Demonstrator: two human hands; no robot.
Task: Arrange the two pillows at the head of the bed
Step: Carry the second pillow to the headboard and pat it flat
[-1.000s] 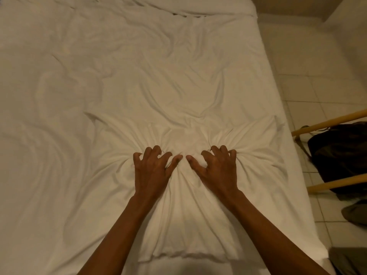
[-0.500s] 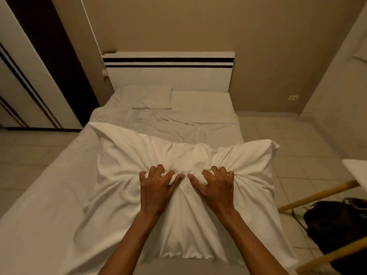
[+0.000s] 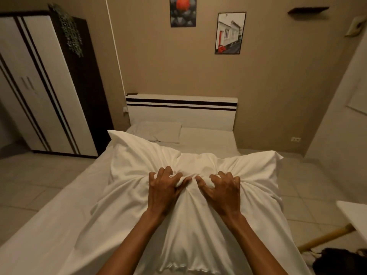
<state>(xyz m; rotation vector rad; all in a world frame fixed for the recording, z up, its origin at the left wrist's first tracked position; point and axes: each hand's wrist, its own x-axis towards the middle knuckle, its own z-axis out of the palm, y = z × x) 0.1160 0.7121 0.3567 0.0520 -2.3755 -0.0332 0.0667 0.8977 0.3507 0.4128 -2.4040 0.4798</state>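
Note:
A large white pillow [image 3: 139, 159] is lifted off the bed in front of me, its case bunched at the middle. My left hand [image 3: 163, 190] and my right hand [image 3: 223, 190] both clutch that bunched fabric, side by side. A second, flatter pillow [image 3: 158, 131] lies at the head of the bed on the left, against the white headboard [image 3: 181, 114] with dark stripes. The bed [image 3: 49, 225] carries a white sheet, and its right head corner [image 3: 206, 136] is bare.
A white wardrobe [image 3: 43, 86] with dark stripes stands left of the bed. Tiled floor runs along both sides. At the right edge are a white tabletop corner [image 3: 355, 213], a wooden leg [image 3: 325, 238] and a dark bag [image 3: 339, 262]. Two posters [image 3: 230, 32] hang on the wall.
The pillow has come up off the sheet in both hands, and my view has tilted up from the mattress to the headboard and wall.

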